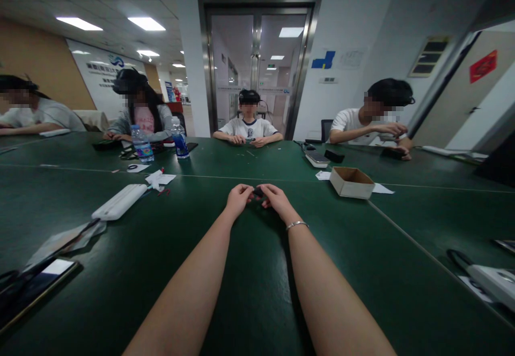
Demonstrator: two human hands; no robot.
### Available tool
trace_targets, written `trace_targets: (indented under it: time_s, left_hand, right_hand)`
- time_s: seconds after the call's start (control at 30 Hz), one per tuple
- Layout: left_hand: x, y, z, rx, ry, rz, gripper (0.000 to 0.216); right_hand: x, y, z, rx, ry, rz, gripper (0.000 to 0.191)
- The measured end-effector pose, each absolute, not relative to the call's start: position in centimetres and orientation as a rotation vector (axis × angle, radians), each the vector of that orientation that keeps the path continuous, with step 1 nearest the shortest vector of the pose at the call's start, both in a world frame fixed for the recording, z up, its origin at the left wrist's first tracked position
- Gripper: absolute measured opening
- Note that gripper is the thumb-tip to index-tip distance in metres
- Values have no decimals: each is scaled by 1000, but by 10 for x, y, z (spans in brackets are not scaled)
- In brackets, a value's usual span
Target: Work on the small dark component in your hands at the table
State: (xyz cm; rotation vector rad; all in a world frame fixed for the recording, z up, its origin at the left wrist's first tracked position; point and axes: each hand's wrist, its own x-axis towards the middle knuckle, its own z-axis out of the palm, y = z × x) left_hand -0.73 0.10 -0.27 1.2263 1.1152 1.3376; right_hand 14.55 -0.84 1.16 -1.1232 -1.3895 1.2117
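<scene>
Both my arms reach forward over the dark green table. A small black object sits between my hands, too small and too covered by fingers to name. My left hand pinches its left end between thumb and fingers. From the other side, my right hand closes on its right end, with a silver bracelet round that wrist. The two hands almost meet, just above the tabletop.
An open cardboard box stands right of my hands. To the left lie a white power bank-like case, paper scraps and a phone. Two water bottles stand farther back. Several people sit around the table.
</scene>
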Motion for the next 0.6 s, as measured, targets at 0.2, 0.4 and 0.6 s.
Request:
trace_targets:
  time_s: [0.2, 0.4, 0.6]
  left_hand:
    - [-8, 1, -2, 1197, 1107, 1362, 20]
    - [-8, -1, 1, 1143, 1120, 1377, 13]
    - [-7, -2, 2, 1142, 1101, 1382, 13]
  right_hand:
    - [147, -7, 11, -1093, -1317, 1253, 31]
    - [147, -6, 9, -1062, -1373, 1250, 24]
    - [146, -8, 11, -1134, -1319, 1256, 16]
